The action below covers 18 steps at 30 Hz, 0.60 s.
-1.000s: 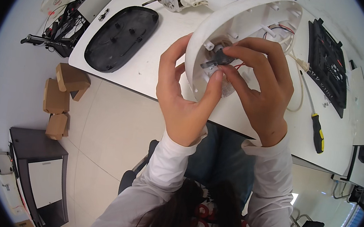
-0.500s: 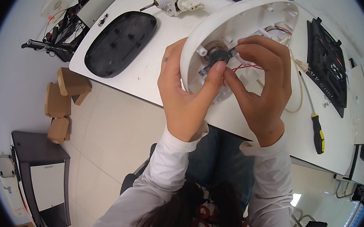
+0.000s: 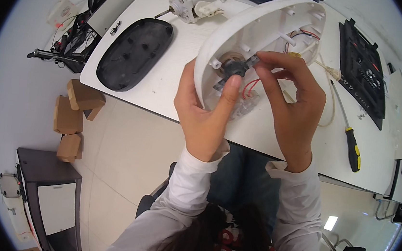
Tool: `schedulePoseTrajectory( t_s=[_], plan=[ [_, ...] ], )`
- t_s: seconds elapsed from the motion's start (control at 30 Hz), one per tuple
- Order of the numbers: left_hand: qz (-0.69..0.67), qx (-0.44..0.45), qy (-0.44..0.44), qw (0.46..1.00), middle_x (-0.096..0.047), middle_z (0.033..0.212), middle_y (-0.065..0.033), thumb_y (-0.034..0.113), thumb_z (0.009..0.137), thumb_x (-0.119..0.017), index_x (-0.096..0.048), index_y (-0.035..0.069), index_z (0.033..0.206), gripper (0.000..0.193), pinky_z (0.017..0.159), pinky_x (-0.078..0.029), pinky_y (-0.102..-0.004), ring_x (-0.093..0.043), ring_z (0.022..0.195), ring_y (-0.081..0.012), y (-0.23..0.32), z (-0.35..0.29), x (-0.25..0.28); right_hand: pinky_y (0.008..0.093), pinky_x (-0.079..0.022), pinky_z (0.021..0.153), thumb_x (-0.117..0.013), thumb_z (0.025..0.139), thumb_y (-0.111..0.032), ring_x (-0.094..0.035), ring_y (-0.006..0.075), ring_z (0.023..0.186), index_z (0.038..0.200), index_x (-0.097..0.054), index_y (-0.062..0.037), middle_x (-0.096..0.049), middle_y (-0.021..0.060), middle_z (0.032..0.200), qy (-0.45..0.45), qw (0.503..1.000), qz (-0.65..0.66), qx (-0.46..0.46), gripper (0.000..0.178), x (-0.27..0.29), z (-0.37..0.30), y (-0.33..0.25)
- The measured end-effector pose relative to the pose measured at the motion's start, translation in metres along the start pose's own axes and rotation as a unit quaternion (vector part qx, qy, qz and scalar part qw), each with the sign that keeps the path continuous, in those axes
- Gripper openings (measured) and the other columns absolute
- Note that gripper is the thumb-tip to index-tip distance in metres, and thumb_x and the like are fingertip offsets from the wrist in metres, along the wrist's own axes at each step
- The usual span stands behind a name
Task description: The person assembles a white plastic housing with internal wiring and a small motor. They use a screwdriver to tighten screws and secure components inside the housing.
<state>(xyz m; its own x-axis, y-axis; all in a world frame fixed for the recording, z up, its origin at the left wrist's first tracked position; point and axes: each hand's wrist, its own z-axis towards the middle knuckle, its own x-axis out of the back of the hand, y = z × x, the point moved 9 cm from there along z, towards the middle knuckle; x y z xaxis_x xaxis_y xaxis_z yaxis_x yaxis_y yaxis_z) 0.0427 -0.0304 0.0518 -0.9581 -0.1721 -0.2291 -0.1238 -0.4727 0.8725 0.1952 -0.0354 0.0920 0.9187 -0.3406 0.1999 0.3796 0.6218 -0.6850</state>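
A: Status pls. Where's the dark part (image 3: 234, 68)?
B: Inside the white shell (image 3: 242, 25), which is tilted by the near edge of the desk (image 3: 166, 86), open side toward the R hand (image 3: 300, 101).
A: Grip?
B: L hand (image 3: 202, 113) is wrapped round the shell's rim, thumb on the dark part. R hand's in a narrow pinch, thumb + index on the part's other end, AFAICT.
A: Which step?
B: Prob. handling the part at its mount, i.e. seating or freeing it; can't tell which. Red wires (image 3: 249, 87) hang just beside it.
A: What's the next move call for?
B: IMO a steady L thumb, a small R turn, wires kept clear.
A: Other kit?
B: Screwdriver (image 3: 352, 149) toward the desk's R side, handle nr the front edge; dark oval cover (image 3: 135, 54) by the near L corner.
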Motion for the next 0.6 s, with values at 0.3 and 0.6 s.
schedulePoseTrajectory(
  t_s=[0.3, 0.6],
  plan=[
    [-0.003, 0.003, -0.012, 1.000, -0.057, 0.105, -0.0079, 0.018, 0.083, -0.063, -0.050, -0.001, 0.115, 0.040, 0.086, -0.039, -0.0267, -0.052, 0.096, -0.0144, -0.005, -0.004, 0.003, 0.0208, -0.046, 0.063, -0.063, 0.078, -0.004, -0.061, 0.0100, 0.068, 0.085, -0.065, -0.0019, -0.065, 0.0035, 0.078, -0.016, 0.982, 0.150, -0.111, 0.008, -0.008, 0.009, 0.018],
    [-0.033, 0.011, -0.022, 0.999, -0.056, 0.107, -0.0085, 0.021, 0.086, -0.058, -0.050, -0.003, 0.114, 0.037, 0.088, -0.037, -0.0267, -0.051, 0.097, -0.0137, -0.008, -0.006, 0.005, 0.0209, -0.047, 0.061, -0.063, 0.077, -0.002, -0.061, 0.0107, 0.066, 0.084, -0.065, -0.0025, -0.065, 0.0030, 0.077, 0.014, 0.994, 0.100, -0.050, 0.007, -0.006, 0.008, 0.009]
  ],
)
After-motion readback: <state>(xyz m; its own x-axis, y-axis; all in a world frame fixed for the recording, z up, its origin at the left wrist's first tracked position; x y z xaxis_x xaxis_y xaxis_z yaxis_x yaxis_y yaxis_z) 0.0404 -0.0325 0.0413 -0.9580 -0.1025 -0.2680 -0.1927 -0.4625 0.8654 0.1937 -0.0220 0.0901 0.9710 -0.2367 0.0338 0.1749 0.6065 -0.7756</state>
